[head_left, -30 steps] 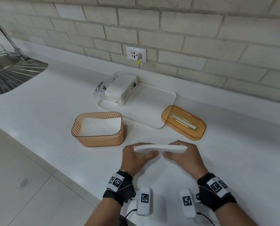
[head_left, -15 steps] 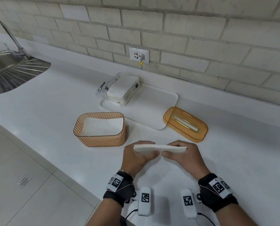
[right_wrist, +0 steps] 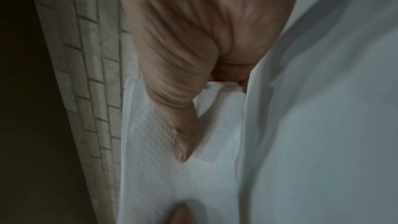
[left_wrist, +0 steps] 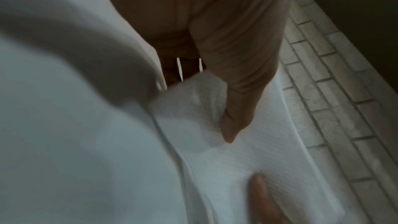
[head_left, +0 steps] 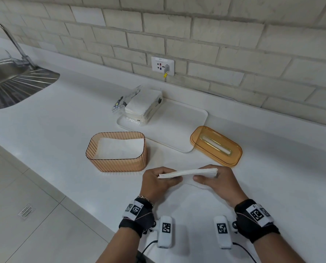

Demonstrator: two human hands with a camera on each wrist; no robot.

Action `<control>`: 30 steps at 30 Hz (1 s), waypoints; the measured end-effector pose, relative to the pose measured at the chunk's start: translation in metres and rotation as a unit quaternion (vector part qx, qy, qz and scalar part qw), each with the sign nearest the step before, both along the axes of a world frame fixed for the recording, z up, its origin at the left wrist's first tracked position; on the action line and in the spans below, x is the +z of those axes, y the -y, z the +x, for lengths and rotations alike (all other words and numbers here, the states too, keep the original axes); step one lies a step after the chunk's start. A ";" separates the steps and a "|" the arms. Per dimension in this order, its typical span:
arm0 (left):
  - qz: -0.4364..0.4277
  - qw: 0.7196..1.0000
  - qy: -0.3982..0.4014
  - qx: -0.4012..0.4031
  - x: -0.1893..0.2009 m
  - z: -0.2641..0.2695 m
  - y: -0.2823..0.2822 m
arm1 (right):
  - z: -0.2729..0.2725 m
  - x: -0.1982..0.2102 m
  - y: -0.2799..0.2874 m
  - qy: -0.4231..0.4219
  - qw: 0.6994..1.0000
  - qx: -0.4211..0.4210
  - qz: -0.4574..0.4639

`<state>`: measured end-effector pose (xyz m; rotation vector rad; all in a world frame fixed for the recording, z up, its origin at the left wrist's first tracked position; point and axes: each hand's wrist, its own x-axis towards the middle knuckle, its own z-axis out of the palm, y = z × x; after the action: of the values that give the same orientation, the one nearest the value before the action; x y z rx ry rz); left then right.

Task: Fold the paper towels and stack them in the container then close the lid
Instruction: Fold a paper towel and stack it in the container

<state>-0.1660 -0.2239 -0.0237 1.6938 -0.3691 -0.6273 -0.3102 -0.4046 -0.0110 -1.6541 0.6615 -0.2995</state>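
Note:
I hold a folded white paper towel (head_left: 188,173) flat between both hands, just above the counter's front part. My left hand (head_left: 159,182) pinches its left end, thumb on top (left_wrist: 231,125). My right hand (head_left: 218,180) pinches the right end, thumb lying across the towel (right_wrist: 183,135). The ribbed orange container (head_left: 118,160) stands just beyond my left hand, with white towels (head_left: 120,149) lying inside. Its orange slotted lid (head_left: 216,146) lies on the counter to the right. A torn-open pack of paper towels (head_left: 144,107) rests on the white tray (head_left: 179,126).
A steel sink and drainboard (head_left: 14,82) with a tap sit at the far left. A brick wall with a socket (head_left: 163,65) runs behind the white counter (head_left: 63,120). The counter's front edge drops to a tiled floor (head_left: 25,215) on my left.
The hands keep the same hold on the folded towel, which sits slightly more tilted with its layered left edge showing. The head view has shifted a little.

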 end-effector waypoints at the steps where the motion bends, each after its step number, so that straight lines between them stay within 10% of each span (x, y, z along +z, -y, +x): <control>1: 0.009 1.000 0.009 -0.003 0.001 0.004 -0.002 | -0.001 0.008 0.003 0.008 1.000 0.002 0.007; 9: 0.068 0.982 0.136 -0.114 0.019 0.004 0.005 | 0.016 0.061 0.001 0.105 0.994 0.024 0.022; 15: -0.036 0.992 0.094 -0.076 0.028 -0.010 0.024 | 0.030 0.057 -0.019 0.149 0.986 0.052 0.058; 30: -0.175 0.977 -0.120 0.028 0.057 -0.007 0.013 | 0.013 0.021 -0.009 -0.038 0.997 0.071 0.004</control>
<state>-0.1734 -0.2371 0.0329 1.2725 -0.2413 -0.6726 -0.2972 -0.3952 0.0097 -1.7011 0.5979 -0.1316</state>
